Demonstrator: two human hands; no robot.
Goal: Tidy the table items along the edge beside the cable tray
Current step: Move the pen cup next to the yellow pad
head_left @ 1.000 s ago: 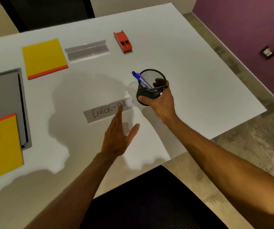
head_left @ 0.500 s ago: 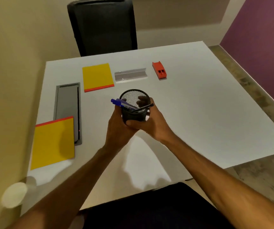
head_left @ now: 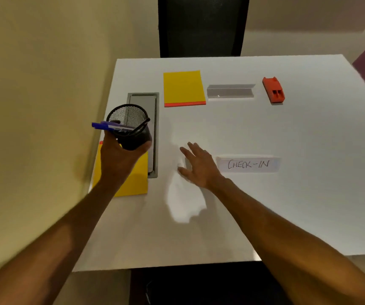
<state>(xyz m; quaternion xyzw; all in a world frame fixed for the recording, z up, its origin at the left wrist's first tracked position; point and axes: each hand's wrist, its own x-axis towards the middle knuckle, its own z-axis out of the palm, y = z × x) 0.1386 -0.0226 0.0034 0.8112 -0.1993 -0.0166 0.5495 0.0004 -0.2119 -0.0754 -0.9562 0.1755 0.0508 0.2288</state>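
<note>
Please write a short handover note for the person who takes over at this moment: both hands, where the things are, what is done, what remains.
Left hand: grips the black mesh pen cup with blue pens, tilted, lifted above the grey cable tray.
Right hand: open, empty, over the white table.
One yellow notepad lies beyond the tray; a second yellow pad lies at its near end.
Not yet tidied: grey angled strip, orange plastic block, white CHECK-IN card.
Left: set the cup down by the tray, then move the rest over.
</note>
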